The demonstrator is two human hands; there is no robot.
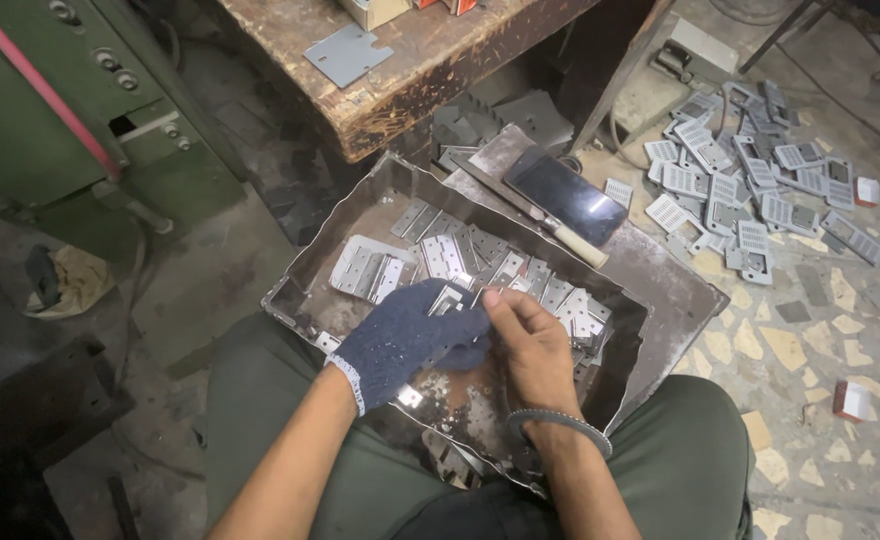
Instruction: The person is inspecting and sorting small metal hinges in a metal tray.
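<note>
A: What's in the metal tray (360,215) on the person's lap?

B: Small flat metal plates (520,275), grey and shiny, with cut-outs, lying loose and overlapping.

A: And the hands?

B: The left hand (410,340), in a dark blue knit glove, is closed on a few plates over the tray's middle. The bare right hand (530,345) touches it, thumb and fingers pinched on one plate's edge.

A: Anything nearby?

B: A dark phone (565,195) and a wooden-handled file (530,210) on the tray's far rim.
</note>
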